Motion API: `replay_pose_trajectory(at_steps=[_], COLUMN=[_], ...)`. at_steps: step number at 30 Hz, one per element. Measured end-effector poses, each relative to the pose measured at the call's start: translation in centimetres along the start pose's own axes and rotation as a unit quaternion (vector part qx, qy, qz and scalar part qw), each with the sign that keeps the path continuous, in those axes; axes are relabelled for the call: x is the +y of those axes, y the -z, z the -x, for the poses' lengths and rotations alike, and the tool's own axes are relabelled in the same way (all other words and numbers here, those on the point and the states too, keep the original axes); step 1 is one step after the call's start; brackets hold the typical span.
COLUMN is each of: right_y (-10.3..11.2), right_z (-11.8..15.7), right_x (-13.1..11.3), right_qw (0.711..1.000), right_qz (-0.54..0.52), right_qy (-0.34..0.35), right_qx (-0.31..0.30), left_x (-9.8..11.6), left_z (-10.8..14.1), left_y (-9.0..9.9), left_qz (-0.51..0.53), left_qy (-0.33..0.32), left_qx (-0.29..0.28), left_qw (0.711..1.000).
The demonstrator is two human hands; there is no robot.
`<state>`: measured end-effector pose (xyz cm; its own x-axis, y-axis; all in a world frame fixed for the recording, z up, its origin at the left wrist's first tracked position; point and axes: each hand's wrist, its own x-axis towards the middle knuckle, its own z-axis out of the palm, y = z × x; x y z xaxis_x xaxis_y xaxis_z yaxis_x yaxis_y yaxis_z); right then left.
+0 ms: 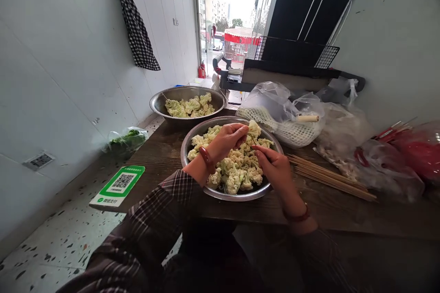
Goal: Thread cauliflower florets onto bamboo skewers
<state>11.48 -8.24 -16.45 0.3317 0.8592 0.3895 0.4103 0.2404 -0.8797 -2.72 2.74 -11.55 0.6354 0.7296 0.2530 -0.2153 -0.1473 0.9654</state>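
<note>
Over a wide metal bowl point(237, 197) heaped with cauliflower florets point(232, 176), both of my hands work close together. My left hand point(231, 139) is closed on a cauliflower floret point(254, 129), which shows past its fingertips. Just to the right and a little lower, my right hand point(274, 165) pinches a thin wooden skewer point(253, 141) whose upper end meets the floret; how deep it goes in I cannot tell. Behind stands a second metal bowl point(156, 105) holding cauliflower pieces point(192, 106) with skewers in them.
A bundle of wooden skewers point(333, 177) lies right of the near bowl on the wooden table point(151, 146). Plastic bags point(343, 123) crowd the table's right side. At the left edge is a green QR-code card point(122, 183). A bag of green vegetables point(127, 139) rests by the wall.
</note>
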Motion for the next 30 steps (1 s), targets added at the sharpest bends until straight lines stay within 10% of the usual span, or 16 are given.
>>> replay_pose_trajectory(at_steps=[23, 30], right_y=[0.5, 0.3], right_z=[-0.2, -0.6], right_x=[0.0, 1.0], right_qw=[0.998, 0.998], right_qz=[0.033, -0.036], right_qy=[0.034, -0.003], right_qx=[0.049, 0.043], left_x=[-0.5, 0.5], left_z=[0.3, -0.4], left_y=[-1.8, 0.3], left_qz=[-0.145, -0.2], left_qy=[0.006, -0.029], left_qx=[-0.088, 0.04], left_qw=[0.986, 0.979])
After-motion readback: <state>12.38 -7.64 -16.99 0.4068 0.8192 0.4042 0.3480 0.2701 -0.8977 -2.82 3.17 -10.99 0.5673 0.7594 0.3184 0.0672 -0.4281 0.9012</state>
